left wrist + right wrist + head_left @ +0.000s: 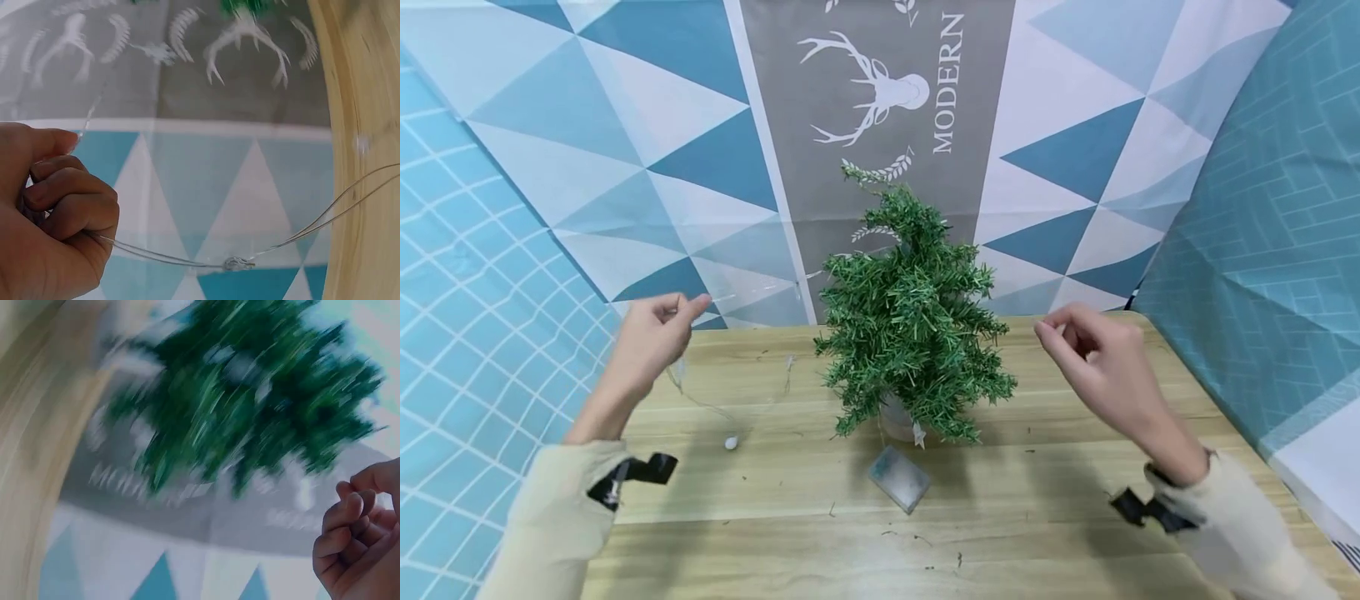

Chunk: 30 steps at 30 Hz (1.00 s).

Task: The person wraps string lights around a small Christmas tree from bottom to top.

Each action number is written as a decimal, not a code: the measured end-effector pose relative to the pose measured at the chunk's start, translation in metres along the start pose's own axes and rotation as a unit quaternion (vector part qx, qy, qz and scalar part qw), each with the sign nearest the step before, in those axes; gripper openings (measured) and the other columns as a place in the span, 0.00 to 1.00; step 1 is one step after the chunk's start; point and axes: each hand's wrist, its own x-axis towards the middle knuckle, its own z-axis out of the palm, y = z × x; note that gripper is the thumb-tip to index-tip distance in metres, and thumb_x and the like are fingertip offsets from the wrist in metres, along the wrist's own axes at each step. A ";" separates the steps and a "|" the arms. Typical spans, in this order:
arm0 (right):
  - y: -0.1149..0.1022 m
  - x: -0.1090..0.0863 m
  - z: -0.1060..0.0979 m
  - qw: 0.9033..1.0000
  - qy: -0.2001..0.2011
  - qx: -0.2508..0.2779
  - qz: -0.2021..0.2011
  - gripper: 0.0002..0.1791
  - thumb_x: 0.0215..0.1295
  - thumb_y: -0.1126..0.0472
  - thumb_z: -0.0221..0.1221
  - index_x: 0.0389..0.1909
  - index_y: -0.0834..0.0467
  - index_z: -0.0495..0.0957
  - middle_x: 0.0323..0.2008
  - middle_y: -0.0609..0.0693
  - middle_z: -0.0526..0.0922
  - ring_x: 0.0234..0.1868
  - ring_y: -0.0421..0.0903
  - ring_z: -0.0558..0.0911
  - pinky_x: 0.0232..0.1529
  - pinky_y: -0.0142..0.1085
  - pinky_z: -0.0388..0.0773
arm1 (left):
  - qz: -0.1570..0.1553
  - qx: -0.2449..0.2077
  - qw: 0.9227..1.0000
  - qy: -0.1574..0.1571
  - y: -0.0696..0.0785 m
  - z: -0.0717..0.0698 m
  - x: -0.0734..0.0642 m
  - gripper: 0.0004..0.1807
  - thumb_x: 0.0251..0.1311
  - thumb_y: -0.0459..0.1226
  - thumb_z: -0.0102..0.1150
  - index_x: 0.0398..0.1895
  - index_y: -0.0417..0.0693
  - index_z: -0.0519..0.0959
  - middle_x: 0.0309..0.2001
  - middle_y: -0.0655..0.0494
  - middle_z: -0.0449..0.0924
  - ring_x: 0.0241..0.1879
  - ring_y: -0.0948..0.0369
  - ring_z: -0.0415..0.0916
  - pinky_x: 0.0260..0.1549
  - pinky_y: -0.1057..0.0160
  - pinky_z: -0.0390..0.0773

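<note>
A small artificial Christmas tree (917,308) stands in a pale pot (895,417) between my hands. My left hand (658,333), raised on the left, pinches a thin clear strand with thumb and forefinger. Its other fingers curl around the doubled wire (153,252) of a light string, which has a small clear tangle (237,264) below. From there the wire trails down to the table. Right of the tree, my right hand (1097,358) is raised with fingers curled and thumb near the forefinger; nothing shows in it. The right wrist view is blurred over the tree (244,394).
A flat, pale rectangular box (899,479) lies before the pot, and a small white star (918,434) hangs at the tree's lower front. A small white ball (731,442) rests on the wooden table (760,550) at left. Patterned cloth (700,167) rises behind.
</note>
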 end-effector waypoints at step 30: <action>-0.146 -0.006 0.167 0.941 -0.234 0.240 -0.042 0.16 0.66 0.56 0.49 0.52 0.58 0.70 0.44 0.49 0.79 0.41 0.33 0.77 0.40 0.19 0.73 | 0.041 -0.194 0.980 -0.012 0.042 0.052 -0.060 0.15 0.63 0.44 0.47 0.28 0.40 0.69 0.16 0.45 0.66 0.10 0.56 0.62 0.04 0.60 0.61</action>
